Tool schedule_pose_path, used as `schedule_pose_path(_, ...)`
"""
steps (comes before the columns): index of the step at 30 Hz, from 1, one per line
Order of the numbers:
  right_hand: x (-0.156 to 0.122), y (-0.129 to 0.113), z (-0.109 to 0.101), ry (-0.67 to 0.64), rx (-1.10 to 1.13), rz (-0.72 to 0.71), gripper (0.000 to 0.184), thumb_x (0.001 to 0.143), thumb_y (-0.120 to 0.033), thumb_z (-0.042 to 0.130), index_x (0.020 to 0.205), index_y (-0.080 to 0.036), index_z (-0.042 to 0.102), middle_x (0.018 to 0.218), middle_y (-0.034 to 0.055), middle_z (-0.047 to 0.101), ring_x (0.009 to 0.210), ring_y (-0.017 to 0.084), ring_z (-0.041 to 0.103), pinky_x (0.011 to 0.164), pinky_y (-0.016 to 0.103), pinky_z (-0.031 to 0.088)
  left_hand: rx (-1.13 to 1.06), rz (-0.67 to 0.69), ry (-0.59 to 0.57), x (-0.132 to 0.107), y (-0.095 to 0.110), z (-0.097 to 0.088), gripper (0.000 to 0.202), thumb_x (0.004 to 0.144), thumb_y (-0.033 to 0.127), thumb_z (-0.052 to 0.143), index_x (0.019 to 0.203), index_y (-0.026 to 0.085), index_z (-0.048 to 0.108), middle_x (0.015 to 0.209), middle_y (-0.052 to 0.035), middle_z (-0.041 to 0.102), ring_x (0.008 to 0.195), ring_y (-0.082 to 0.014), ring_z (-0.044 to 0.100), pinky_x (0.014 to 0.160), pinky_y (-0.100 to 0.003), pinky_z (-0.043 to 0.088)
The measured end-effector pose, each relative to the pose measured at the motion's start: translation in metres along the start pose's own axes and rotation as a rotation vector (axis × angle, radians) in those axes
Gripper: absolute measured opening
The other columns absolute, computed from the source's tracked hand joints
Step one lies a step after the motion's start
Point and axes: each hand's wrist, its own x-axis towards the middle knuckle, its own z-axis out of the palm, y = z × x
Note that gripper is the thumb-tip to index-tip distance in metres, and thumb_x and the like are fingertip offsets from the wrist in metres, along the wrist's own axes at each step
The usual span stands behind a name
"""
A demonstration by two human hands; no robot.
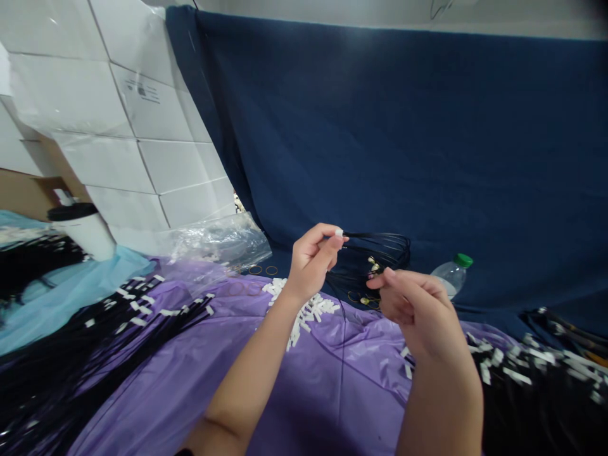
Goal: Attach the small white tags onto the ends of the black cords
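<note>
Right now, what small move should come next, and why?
Probably gathering the black cords with the right hand: they loop out loosely close to it, while the left hand pinches a white piece at their end.

White tip (339, 232) partly hidden by left fingers (319, 234); box label (142, 92) illegibly small.

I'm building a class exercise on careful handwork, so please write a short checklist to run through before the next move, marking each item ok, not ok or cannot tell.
1. Left hand has a grip on the white piece: ok, pinched.
2. Right hand has a grip on the black cord loops: cannot tell, contact is unclear.
3. Bottle fully visible: not ok, the right hand hides part of it.
4. Green cap on the bottle: ok.
5. Black lid on the white cup: ok.
</note>
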Motion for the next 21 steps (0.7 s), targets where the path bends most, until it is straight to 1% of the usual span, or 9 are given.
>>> schedule_pose_path(2,0.001,-0.002,-0.002,-0.047,0.056,0.061,0.026,0.075,-0.039,0.070,0.064,-0.016,0.074,0.038,-0.0089,0.022,0.037,0.004,0.017,0.038,0.022,0.015,0.011,0.009,-0.027,-0.002,0.001,0.001,0.019,0.087,0.038,0.061,0.085,0.019,0.062,0.044,0.0090,0.038,0.038,-0.0031,0.030,0.043,-0.020,0.028)
schedule_pose_path(4,0.001,-0.003,-0.004,-0.079,0.081,0.124,0.028,0.074,-0.039,0.069,0.060,-0.015,0.072,0.039,-0.0097,0.019,0.035,0.003,0.015,0.037,0.021,0.013,0.010,0.021,-0.023,-0.003,0.003,0.002,0.018,0.088,0.037,0.061,0.085,0.019,0.063,0.045,0.0087,0.039,0.038,-0.0031,0.030,0.042,-0.019,0.027)
schedule_pose_path(10,-0.002,-0.008,0.000,-0.153,0.146,0.248,0.029,0.071,-0.036,0.069,0.051,-0.015,0.069,0.039,-0.0105,0.013,0.036,0.003,0.011,0.037,0.021,0.012,0.029,0.057,0.046,-0.004,0.004,0.005,0.021,0.085,0.041,0.063,0.084,0.020,0.063,0.046,0.0083,0.040,0.039,-0.0035,0.033,0.044,-0.020,0.031)
schedule_pose_path(16,0.000,-0.010,0.006,-0.177,0.285,0.299,0.030,0.069,-0.036,0.069,0.047,-0.016,0.064,0.043,-0.0113,0.009,0.036,0.002,0.008,0.036,0.020,0.008,0.024,0.070,0.000,-0.003,0.003,0.001,0.020,0.086,0.040,0.063,0.083,0.020,0.064,0.049,0.0068,0.039,0.039,-0.0037,0.032,0.038,-0.019,0.024)
schedule_pose_path(18,0.001,-0.009,0.006,-0.176,0.284,0.311,0.031,0.069,-0.036,0.069,0.047,-0.016,0.062,0.043,-0.0113,0.010,0.036,0.003,0.008,0.037,0.020,0.008,0.018,0.077,-0.013,-0.003,0.002,0.000,0.019,0.086,0.038,0.062,0.084,0.020,0.065,0.051,0.0064,0.039,0.040,-0.0036,0.033,0.039,-0.019,0.024)
schedule_pose_path(21,0.003,-0.005,0.004,-0.179,0.205,0.303,0.033,0.071,-0.037,0.067,0.047,-0.015,0.061,0.042,-0.0112,0.011,0.036,0.003,0.009,0.037,0.021,0.009,0.027,0.081,-0.011,-0.004,0.001,0.000,0.019,0.086,0.039,0.062,0.084,0.020,0.065,0.051,0.0064,0.039,0.040,-0.0042,0.034,0.039,-0.019,0.025)
